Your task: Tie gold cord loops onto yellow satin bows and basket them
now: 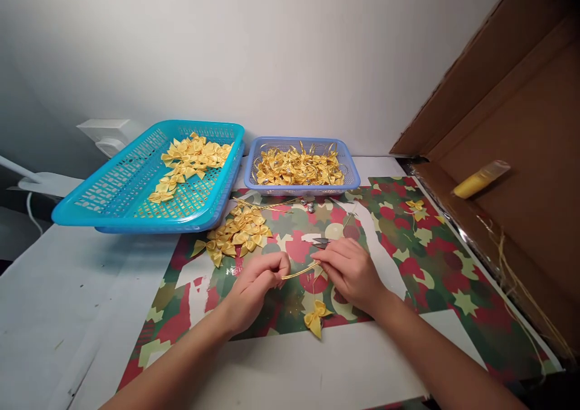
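Observation:
A thin gold cord (301,272) stretches between my two hands above the camouflage-like patterned sheet. My left hand (261,277) is closed, pinching one end of the cord between thumb and fingers. My right hand (348,271) grips the cord's other end with its fingertips. Dark pointed blades (321,242) of a small cutting tool show just beyond the right fingers; its handle is hidden, so I cannot tell if the hand holds it. Below the right fingers, a yellow ribbon bow (318,319) hangs or lies on a strand of cord.
A pile of yellow bows (240,232) lies left of centre. Behind it stand a turquoise basket (136,208) with bows and a lilac basket (301,189) with corded bows. Small silver bells (309,206) lie near the latter. Cardboard (512,114) with a yellow-filled tube (480,179) borders the right.

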Tool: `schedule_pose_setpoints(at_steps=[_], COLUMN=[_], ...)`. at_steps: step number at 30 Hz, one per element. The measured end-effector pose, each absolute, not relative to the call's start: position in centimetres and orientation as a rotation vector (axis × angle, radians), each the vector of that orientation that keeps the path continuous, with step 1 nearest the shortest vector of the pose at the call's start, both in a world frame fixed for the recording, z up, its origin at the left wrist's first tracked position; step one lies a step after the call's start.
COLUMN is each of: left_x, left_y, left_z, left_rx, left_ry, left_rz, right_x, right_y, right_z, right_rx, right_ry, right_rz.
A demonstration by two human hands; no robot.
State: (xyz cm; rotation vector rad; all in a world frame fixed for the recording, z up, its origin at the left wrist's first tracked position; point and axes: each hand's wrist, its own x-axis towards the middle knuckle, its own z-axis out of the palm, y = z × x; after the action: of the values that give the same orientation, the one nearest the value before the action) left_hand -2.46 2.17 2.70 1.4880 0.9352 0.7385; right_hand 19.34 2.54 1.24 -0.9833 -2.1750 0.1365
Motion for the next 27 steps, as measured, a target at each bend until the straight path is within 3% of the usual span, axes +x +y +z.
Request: schedule_pose_setpoints(at_steps=[8,16,23,27], left_x=[-1.7,-1.0,-1.6,-1.3], left_y=[1.3,1.0,1.2,1.3], left_z=[3.2,2.7,1.8,2.2], left_rx=[2.344,2.648,2.433,2.156], left_ry=[1.339,1.380,1.475,1.486], left_rz=[1.198,1.097,1.064,0.993], right_x=[19.1,18.5,18.9,18.7], right_y=[2.2,1.8,2.0,1.7], right_z=[1.5,1.5,1.2,1.7], right_rx=[-1.059,-1.092,-1.179,-1.290], right_ry=[-2.168,-2.141,-2.017,-1.816], right_rz=[0.024,0.006,0.156,0.445])
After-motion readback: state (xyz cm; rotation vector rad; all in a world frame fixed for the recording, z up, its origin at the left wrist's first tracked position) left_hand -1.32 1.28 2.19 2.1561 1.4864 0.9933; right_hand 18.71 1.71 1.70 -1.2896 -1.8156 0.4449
